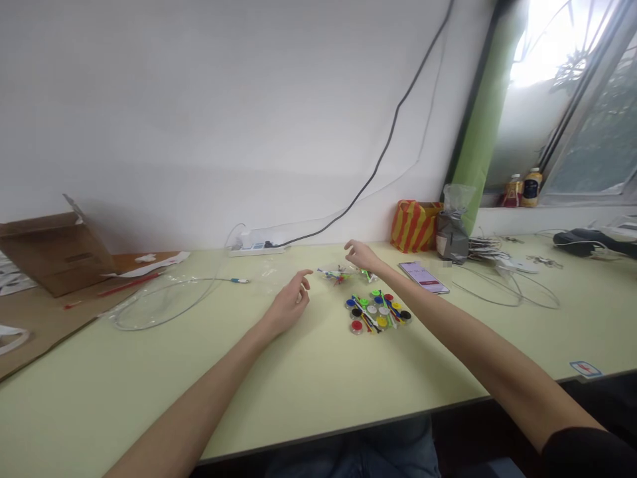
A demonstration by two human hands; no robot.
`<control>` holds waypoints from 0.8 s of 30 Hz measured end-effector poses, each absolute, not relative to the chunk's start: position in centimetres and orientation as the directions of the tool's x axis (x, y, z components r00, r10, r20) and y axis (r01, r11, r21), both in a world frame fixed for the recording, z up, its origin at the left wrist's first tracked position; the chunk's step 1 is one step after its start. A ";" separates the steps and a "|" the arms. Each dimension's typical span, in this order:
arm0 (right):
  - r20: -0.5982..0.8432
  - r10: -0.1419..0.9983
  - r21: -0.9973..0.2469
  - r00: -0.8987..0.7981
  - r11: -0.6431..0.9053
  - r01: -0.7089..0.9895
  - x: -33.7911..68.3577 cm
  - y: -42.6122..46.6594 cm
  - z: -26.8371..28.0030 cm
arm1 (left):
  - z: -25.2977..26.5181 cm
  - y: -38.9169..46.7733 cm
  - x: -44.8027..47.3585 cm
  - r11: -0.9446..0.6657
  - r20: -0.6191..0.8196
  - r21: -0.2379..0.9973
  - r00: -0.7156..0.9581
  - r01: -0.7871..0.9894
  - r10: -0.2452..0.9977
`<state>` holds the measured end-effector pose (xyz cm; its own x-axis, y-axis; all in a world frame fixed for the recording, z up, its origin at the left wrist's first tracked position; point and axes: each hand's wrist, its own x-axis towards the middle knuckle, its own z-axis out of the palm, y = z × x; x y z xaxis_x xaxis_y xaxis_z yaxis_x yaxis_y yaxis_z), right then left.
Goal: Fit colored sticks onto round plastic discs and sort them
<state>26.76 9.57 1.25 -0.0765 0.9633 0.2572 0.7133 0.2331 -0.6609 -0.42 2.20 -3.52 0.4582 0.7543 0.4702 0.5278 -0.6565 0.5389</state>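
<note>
My left hand (290, 303) hovers over the table with its fingers loosely bent and apart, and nothing shows in it. Farther forward, my right hand (362, 256) reaches to a loose pile of thin coloured plastic pieces (341, 275). Its fingers are bent downward and I see no object between them. Closer to me lies a cluster of small round plastic discs (356, 326) in red, blue, yellow, green, black and white, some with clear rims. Among the discs lie thin coloured plastic sticks (367, 315). Their exact kind is too small to make out.
A phone (424, 277) lies right of the pile, partly behind my right forearm. A power strip (256, 248) and a coiled cable (164, 279) are left. Along the back right stand a striped bag (414, 227) and a grey bag (452, 236). A cardboard box (60, 255) is far left.
</note>
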 end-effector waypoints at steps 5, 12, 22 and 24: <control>0.280 0.841 -0.580 -0.463 0.533 0.616 27.0 4.0 0.7 | -2.8 0.2 1.3 -0.759 0.461 0.459 0.607 0.461 0.648; 0.332 0.772 -0.486 -0.542 0.632 0.604 28.0 0.9 -0.3 | -2.6 -1.5 3.3 -0.839 0.366 0.325 0.760 0.436 0.537; 0.378 0.766 -0.510 -0.520 0.641 0.573 26.3 0.6 -1.6 | -2.3 -1.1 2.9 -0.820 0.353 0.353 0.748 0.450 0.562; 0.411 0.771 -0.491 -0.487 0.637 0.594 26.9 1.0 -1.6 | -2.4 -1.0 2.8 -0.813 0.344 0.353 0.743 0.464 0.574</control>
